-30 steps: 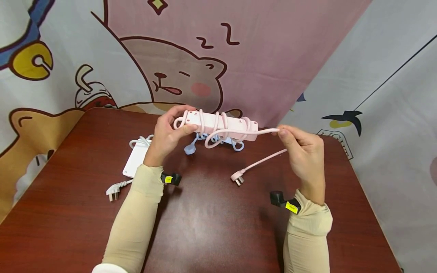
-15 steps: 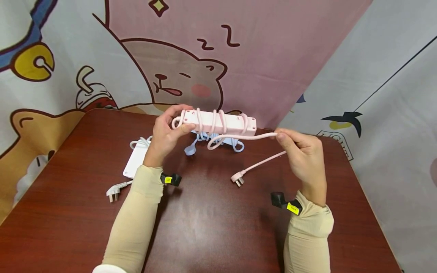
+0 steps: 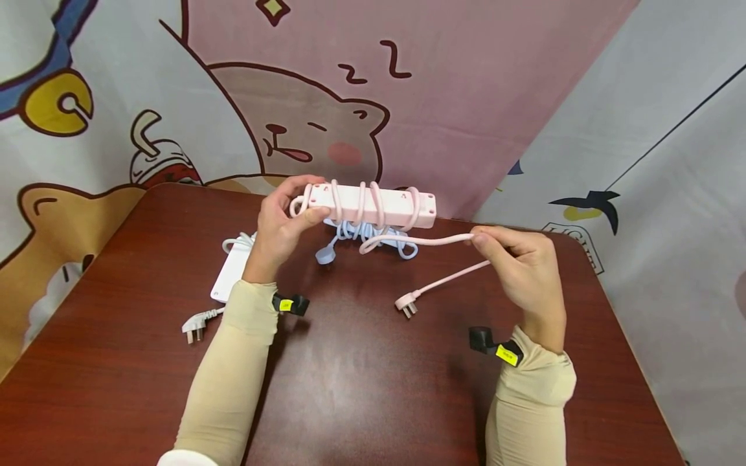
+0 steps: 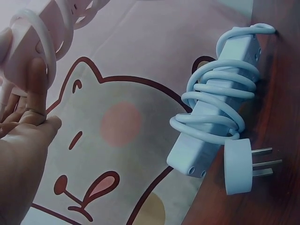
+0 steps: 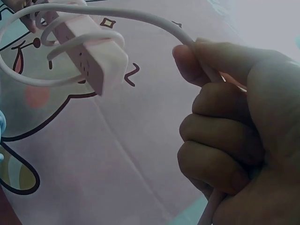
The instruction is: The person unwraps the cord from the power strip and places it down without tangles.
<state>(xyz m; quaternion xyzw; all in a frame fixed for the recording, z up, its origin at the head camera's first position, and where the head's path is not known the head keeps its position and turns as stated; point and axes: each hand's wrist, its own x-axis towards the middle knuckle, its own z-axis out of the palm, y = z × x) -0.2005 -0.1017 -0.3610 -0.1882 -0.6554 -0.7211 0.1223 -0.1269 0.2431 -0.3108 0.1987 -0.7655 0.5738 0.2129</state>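
A pink power strip (image 3: 390,202) is held up over the back of the table, several turns of its cord looped round it. My left hand (image 3: 282,220) grips its left end, thumb in front and fingers behind. My right hand (image 3: 519,265) pinches the pink cord (image 3: 431,241) between thumb and forefinger; in the right wrist view the other fingers curl round the cord too. From that hand the cord's tail hangs to a pink three-pin plug (image 3: 406,301), left of the right wrist. A slack bend of cord droops below the strip.
Behind the pink strip lies a light blue power strip (image 4: 213,108) wrapped in its cord, its plug (image 4: 238,166) beside it. A white power strip (image 3: 229,272) with a white plug (image 3: 198,325) lies left, partly behind the left forearm. A printed curtain (image 3: 454,84) borders the table's back.
My right hand has moved slightly down and right with the cord, and the slack loop has dropped below the pink strip's front. My left hand has shifted the strip slightly left and up.
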